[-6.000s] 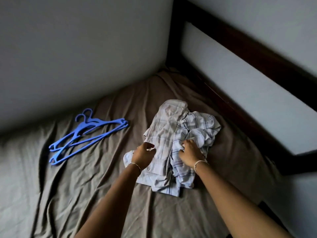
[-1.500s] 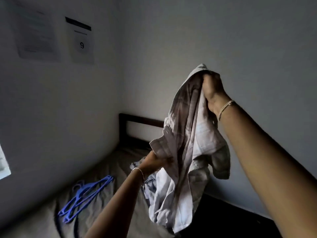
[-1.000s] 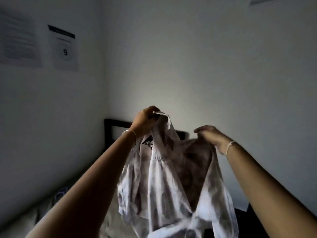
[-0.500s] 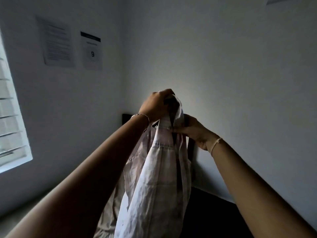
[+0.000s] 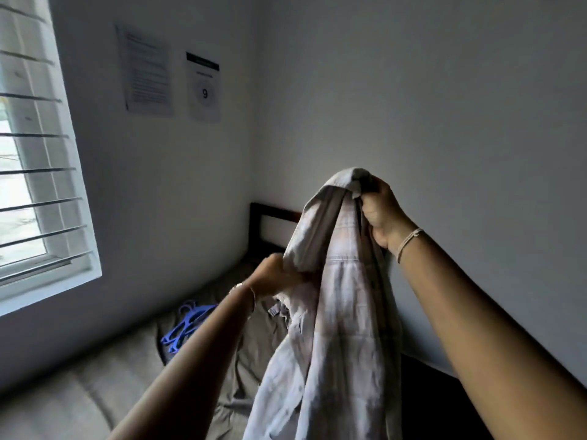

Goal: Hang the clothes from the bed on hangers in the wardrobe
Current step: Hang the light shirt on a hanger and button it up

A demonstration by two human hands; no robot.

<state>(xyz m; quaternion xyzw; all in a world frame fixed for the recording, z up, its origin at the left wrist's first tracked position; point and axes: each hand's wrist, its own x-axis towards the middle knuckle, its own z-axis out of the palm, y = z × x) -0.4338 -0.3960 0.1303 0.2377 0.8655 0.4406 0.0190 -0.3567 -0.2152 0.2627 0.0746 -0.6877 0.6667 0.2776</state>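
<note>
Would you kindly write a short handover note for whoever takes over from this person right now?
Right hand: grips the top of the pale checked fabric shirt, held up in the air.
Left hand: grips a lower fold of it.
Blue plastic hangers: lying on the grey-brown bed sheet, none in use.
Done: shirt picked up.
Left: fit it on a hanger and hang it in the wardrobe, which is out of view.

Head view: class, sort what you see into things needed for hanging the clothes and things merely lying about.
Belongs to the job:
- pale shirt, gripped by the right hand and the left hand
- blue hangers, lying on the bed

Just lying about:
- barred window
- printed notice
- notice marked 9
- dark headboard
</note>
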